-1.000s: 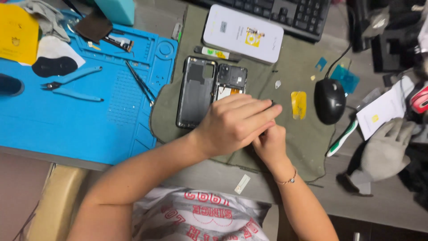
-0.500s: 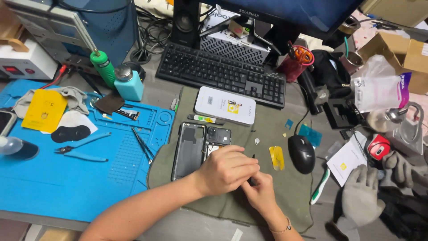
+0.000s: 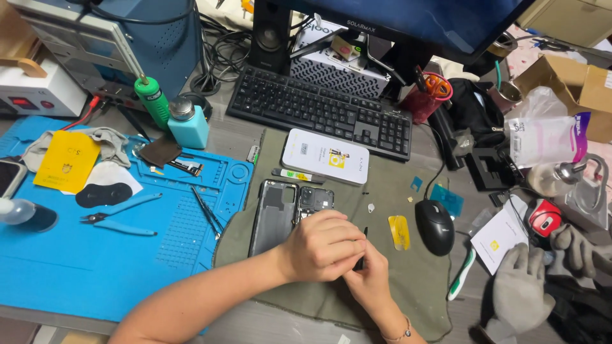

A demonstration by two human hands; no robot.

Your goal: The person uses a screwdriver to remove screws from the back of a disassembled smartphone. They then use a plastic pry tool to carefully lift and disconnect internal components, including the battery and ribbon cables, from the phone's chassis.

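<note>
Green cloth (image 3: 395, 280) under two hands beside an opened phone (image 3: 280, 213).
Left hand (image 3: 322, 247) curled over right hand (image 3: 368, 280), which pinches a thin black tool (image 3: 363, 245).

Lower right part of the opened phone (image 3: 284, 213) hidden under the left hand (image 3: 322, 247). Most of the thin black tool (image 3: 363, 245) covered between both hands; only its upper tip visible. Right hand (image 3: 370, 280) partly hidden behind the left one, so grip not clear. Monitor (image 3: 408, 19) cut off by the top edge. Grey gloves (image 3: 519, 293) cut at the right and bottom edges. Small white piece (image 3: 371, 207) on the green cloth (image 3: 408, 280) too small to identify.
</note>
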